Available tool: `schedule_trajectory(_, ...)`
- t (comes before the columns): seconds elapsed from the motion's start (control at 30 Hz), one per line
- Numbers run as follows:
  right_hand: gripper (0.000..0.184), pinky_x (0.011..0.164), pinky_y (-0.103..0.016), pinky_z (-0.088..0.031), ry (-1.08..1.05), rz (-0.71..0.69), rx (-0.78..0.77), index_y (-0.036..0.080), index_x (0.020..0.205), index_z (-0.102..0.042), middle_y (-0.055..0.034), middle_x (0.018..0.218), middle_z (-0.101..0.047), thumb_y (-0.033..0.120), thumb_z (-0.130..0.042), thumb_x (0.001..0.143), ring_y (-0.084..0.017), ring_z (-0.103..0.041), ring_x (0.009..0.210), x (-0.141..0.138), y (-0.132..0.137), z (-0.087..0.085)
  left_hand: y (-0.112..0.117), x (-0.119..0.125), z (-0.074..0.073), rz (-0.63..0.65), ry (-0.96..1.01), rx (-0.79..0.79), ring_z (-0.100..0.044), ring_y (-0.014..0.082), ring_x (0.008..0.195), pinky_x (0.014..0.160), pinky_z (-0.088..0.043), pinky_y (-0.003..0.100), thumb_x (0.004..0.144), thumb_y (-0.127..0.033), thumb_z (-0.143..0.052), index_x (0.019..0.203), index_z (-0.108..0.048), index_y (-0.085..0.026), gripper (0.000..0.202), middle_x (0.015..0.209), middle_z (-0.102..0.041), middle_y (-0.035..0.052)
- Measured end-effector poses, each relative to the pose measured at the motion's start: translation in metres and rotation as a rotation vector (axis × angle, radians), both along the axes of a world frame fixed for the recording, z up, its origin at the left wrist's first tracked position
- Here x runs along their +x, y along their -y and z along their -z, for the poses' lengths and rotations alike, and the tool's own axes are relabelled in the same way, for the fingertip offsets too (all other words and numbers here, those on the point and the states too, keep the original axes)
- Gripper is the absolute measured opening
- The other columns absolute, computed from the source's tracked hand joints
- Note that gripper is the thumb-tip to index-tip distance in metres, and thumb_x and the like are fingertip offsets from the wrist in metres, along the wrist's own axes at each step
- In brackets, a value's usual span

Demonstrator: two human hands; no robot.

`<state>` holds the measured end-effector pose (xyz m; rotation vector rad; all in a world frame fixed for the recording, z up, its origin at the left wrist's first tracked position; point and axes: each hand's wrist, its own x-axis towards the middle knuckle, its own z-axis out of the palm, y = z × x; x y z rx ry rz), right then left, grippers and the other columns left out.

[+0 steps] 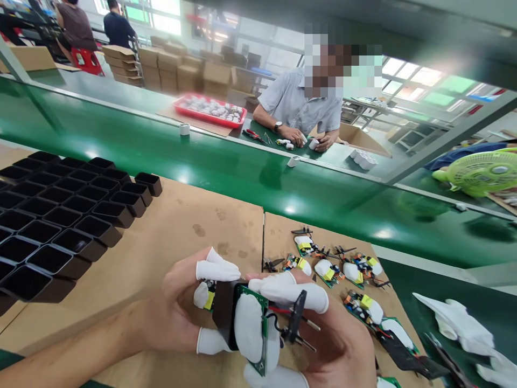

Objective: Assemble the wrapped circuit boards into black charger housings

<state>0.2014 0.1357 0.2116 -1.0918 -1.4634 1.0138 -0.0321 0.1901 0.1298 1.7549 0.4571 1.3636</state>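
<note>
My left hand (183, 310), with white finger cots, grips a black plastic housing (224, 312) by its sides. In my right hand (339, 334), also wearing finger cots, is a green circuit board (264, 323) covered with a pad of white material. The board stands at the housing's open end, tilted; how far it sits inside is hidden. A black plug piece (298, 317) with two metal pins hangs from the board on red and black wires. Behind my left fingers, another board (205, 295) with white and yellow parts lies on the cardboard.
Rows of black housings (56, 215) stand open-side up at left. Several circuit boards (329, 269) lie on cardboard at right, beside a white cloth (456, 320) and dark tweezers (448, 358). Across the green conveyor (226, 172), a co-worker (302, 102) handles small white parts near a red tray (210, 110).
</note>
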Motion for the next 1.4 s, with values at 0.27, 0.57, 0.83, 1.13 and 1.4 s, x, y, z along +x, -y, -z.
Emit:
schedule_trajectory(0.27,0.072,0.112,-0.048,-0.071,0.082,-0.048,0.005,0.040,0.134,-0.090,-0.0114,0.139,-0.085,0.045,-0.116,0.067,-0.043,-0.084,0.129,0.010,0.005,0.018,-0.001,-0.001,0.002,0.024,0.002,-0.004,-0.071,0.0276,0.083,0.073,-0.060,0.040,0.080,-0.038,-0.106,0.147,-0.074,-0.041,0.074,0.103,-0.078,0.0062)
schedule_trajectory(0.57,0.073,0.112,-0.055,-0.071,0.112,0.035,-0.064,0.037,0.133,-0.090,-0.0146,0.146,-0.082,0.036,-0.115,0.065,-0.048,-0.080,0.134,0.023,0.018,0.032,-0.001,0.000,0.004,0.042,0.031,-0.023,-0.073,0.0294,0.085,0.073,-0.061,0.041,0.079,-0.040,-0.107,0.147,-0.076,-0.040,0.075,0.105,-0.079,0.0071)
schedule_trajectory(0.83,0.063,0.101,-0.052,-0.075,-0.011,-0.030,0.037,0.036,0.125,-0.091,-0.0146,0.129,-0.085,0.029,-0.112,0.067,-0.046,-0.085,0.119,0.005,0.007,-0.001,0.001,-0.001,-0.005,0.053,-0.023,-0.044,-0.073,0.0248,0.087,0.079,-0.061,0.038,0.085,-0.031,-0.102,0.142,-0.075,-0.036,0.063,0.105,-0.077,0.0055)
schedule_trajectory(1.13,0.083,0.113,-0.050,-0.070,0.114,-0.034,-0.058,0.032,0.133,-0.087,-0.0140,0.140,-0.083,0.036,-0.120,0.056,-0.045,-0.083,0.128,0.019,0.013,0.024,-0.001,-0.003,0.001,0.056,-0.034,0.007,-0.074,0.0273,0.088,0.079,-0.062,0.039,0.083,-0.035,-0.103,0.147,-0.074,-0.035,0.070,0.107,-0.080,0.0075)
schedule_trajectory(1.4,0.075,0.102,-0.042,-0.075,0.172,0.005,0.105,0.030,0.139,-0.082,-0.0142,0.141,-0.084,0.033,-0.112,0.070,-0.042,-0.084,0.129,0.024,0.015,0.028,-0.003,0.003,-0.001,0.055,0.015,0.008,-0.070,0.0221,0.080,0.072,-0.060,0.035,0.089,-0.039,-0.097,0.143,-0.075,-0.033,0.059,0.103,-0.076,0.0058)
